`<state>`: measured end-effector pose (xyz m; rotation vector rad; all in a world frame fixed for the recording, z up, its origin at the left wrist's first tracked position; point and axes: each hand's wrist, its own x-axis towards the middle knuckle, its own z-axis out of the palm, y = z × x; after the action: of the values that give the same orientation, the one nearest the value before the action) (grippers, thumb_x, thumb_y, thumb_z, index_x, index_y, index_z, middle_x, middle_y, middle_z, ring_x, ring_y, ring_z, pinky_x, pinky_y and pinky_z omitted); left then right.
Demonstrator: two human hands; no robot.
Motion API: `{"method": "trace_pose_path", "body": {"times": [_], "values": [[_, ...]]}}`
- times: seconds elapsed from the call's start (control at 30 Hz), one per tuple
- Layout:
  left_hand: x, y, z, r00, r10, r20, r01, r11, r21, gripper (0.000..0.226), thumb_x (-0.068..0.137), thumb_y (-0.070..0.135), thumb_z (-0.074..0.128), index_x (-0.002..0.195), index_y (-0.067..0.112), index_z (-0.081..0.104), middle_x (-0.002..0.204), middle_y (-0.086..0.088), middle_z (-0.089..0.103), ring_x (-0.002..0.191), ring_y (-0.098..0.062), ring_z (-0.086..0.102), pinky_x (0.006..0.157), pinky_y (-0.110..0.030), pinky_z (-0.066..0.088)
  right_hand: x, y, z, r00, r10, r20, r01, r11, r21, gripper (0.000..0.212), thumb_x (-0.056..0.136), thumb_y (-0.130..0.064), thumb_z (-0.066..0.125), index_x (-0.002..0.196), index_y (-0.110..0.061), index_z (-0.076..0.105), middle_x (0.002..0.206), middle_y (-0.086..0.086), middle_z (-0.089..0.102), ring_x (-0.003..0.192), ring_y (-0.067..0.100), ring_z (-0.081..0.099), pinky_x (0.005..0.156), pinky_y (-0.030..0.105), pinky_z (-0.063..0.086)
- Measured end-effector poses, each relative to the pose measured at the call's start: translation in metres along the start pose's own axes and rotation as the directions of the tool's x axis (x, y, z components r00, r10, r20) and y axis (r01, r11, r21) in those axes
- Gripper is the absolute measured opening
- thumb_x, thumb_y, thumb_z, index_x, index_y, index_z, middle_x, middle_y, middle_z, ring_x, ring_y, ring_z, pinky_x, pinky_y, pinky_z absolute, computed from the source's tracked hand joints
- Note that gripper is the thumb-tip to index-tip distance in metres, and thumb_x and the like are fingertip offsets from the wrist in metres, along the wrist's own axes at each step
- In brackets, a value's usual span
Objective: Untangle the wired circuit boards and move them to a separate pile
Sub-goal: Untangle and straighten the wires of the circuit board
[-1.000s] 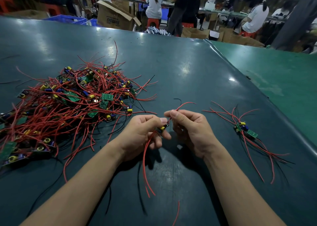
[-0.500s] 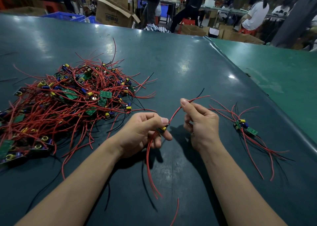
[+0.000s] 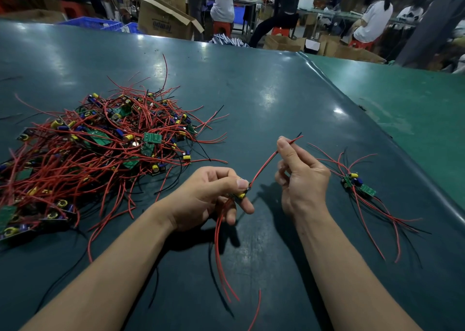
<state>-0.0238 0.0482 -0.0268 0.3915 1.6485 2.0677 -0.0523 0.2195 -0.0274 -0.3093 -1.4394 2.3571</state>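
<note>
Fingers of left hand (image 3: 208, 194) curled around a small circuit board (image 3: 241, 194), thumb pressing on top, board held just above dark green worktop (image 3: 251, 99) near centre. Red wire (image 3: 264, 166) running taut from that board up and right to right hand (image 3: 302, 179), pinched between thumb and forefinger near its far tip; remaining right fingers (image 3: 281, 173) loosely bent, holding nothing else. More red and black leads (image 3: 221, 250) hanging from held board toward near edge, trailing on worktop between the forearms. Large tangled pile (image 3: 100, 149) of boards and red wires at left, well apart from hands, spreading to left edge of view. Small separate pile (image 3: 358, 184) of boards with red leads at right, just beside right hand, not touching it. Lighter green surface (image 3: 415, 109) adjoining at far right. Cardboard box (image 3: 163, 18) and seated people (image 3: 372, 21) beyond far edge, blurred.
</note>
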Motion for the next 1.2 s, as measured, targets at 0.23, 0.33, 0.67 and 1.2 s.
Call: {"method": "trace_pose_path", "body": {"times": [0.23, 0.33, 0.67, 1.2], "values": [[0.000, -0.001, -0.001, 1.000, -0.002, 0.006, 0.002, 1.000, 0.006, 0.021, 0.083, 0.022, 0.064, 0.062, 0.026, 0.062, 0.073, -0.017, 0.071, 0.040, -0.019, 0.057, 0.041, -0.020, 0.041, 0.000, -0.002, -0.001, 0.999, -0.045, -0.025, 0.046, 0.999, 0.024, 0.021, 0.081, 0.006, 0.071, 0.089, -0.013, 0.075, 0.076, -0.001, 0.065, 0.043, 0.009, 0.040, 0.039, 0.019, 0.029], [0.000, -0.002, -0.001, 1.000, 0.000, 0.008, 0.000, 1.000, 0.009, 0.021, 0.083, 0.022, 0.064, 0.062, 0.026, 0.062, 0.073, -0.017, 0.071, 0.040, -0.019, 0.057, 0.041, -0.020, 0.042, 0.000, -0.003, -0.002, 0.997, -0.059, -0.044, 0.058, 0.998, -0.018, 0.017, 0.079, 0.008, 0.072, 0.085, -0.008, 0.074, 0.080, 0.002, 0.069, 0.042, 0.008, 0.041, 0.038, 0.018, 0.029], [0.001, -0.003, -0.002, 1.000, -0.001, -0.016, 0.000, 1.000, -0.015, 0.018, 0.080, 0.020, 0.062, 0.062, 0.022, 0.058, 0.069, -0.016, 0.070, 0.038, -0.019, 0.055, 0.040, -0.019, 0.040, 0.002, -0.008, -0.006, 1.000, -0.005, -0.017, 0.005, 1.000, 0.028, 0.005, 0.085, -0.010, 0.073, 0.081, -0.009, 0.071, 0.063, -0.001, 0.066, 0.041, 0.009, 0.047, 0.036, 0.017, 0.031], [0.009, -0.009, 0.004, 0.971, 0.113, -0.210, -0.118, 0.993, -0.011, 0.033, 0.080, 0.036, 0.063, 0.100, 0.011, 0.058, 0.067, -0.014, 0.067, 0.042, -0.014, 0.053, 0.041, -0.020, 0.042, -0.007, -0.009, -0.008, 0.781, 0.413, 0.469, -0.249, 0.894, -0.372, 0.027, 0.066, -0.030, 0.077, 0.087, -0.011, 0.076, 0.061, -0.002, 0.059, 0.048, 0.006, 0.049, 0.037, 0.015, 0.033]]}}
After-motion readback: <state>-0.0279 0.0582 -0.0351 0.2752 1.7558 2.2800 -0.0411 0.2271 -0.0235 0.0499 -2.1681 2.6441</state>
